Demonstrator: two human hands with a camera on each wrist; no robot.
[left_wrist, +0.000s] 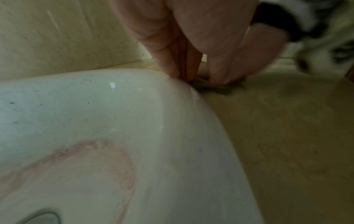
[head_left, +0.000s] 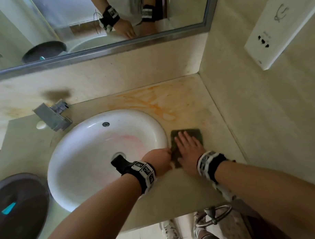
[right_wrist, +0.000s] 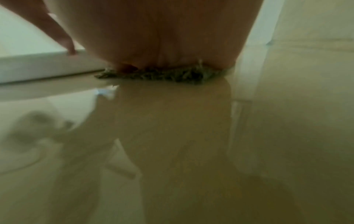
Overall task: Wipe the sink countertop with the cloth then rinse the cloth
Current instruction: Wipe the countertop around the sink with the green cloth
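Note:
A dark green cloth (head_left: 195, 136) lies flat on the beige countertop (head_left: 197, 107), just right of the white sink (head_left: 73, 140). My right hand (head_left: 188, 148) presses on it with flat, straight fingers. In the right wrist view the palm (right_wrist: 153, 37) covers the cloth (right_wrist: 162, 75), leaving only its frayed near edge visible. My left hand (head_left: 159, 159) sits at the sink rim and pinches the cloth's left edge. The left wrist view shows its fingers and thumb (left_wrist: 200, 78) coming together on the cloth (left_wrist: 216, 88) beside the rim (left_wrist: 134, 94).
An orange smear (head_left: 149, 101) runs across the countertop behind the cloth. The faucet (head_left: 53, 117) stands at the sink's back left. A dark round lid (head_left: 18, 204) is at the near left. The side wall with a white dispenser (head_left: 278, 29) closes off the right, and a mirror (head_left: 96, 23) hangs behind.

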